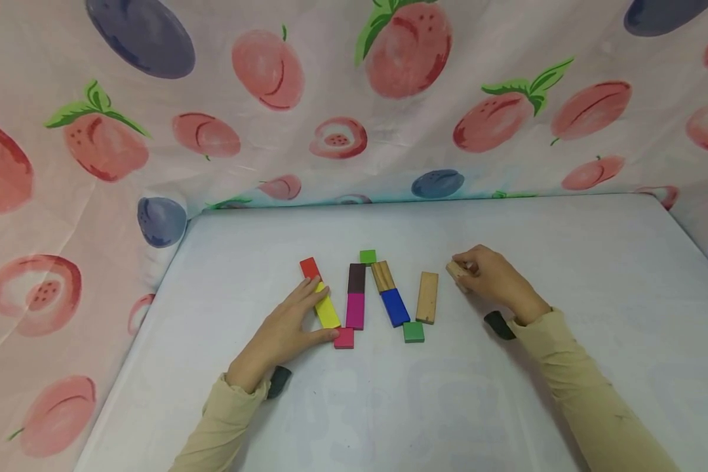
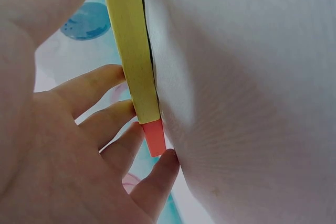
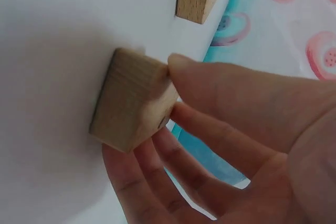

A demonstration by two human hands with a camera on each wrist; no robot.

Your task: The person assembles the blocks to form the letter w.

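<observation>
My left hand (image 1: 286,328) lies beside the slanted yellow block (image 1: 328,309), with extended fingertips along it and the red block (image 1: 309,267) at its upper end. Its thumb reaches the crimson square block (image 1: 344,338). In the left wrist view, spread fingers touch the side of the yellow block (image 2: 134,51). Over on the right, my right hand (image 1: 498,278) pinches a plain wooden block (image 3: 131,98) between thumb and fingers, low over the table. Left of that hand lies another plain wooden block (image 1: 427,298).
Between the hands, a dark brown block (image 1: 356,278) meets a magenta block (image 1: 356,311), with a light green square (image 1: 368,255) above. A ridged wooden block (image 1: 383,276), blue block (image 1: 395,307) and green square (image 1: 413,332) continue the zigzag. Fruit-print cloth (image 1: 401,151) hangs behind the white table (image 1: 389,406).
</observation>
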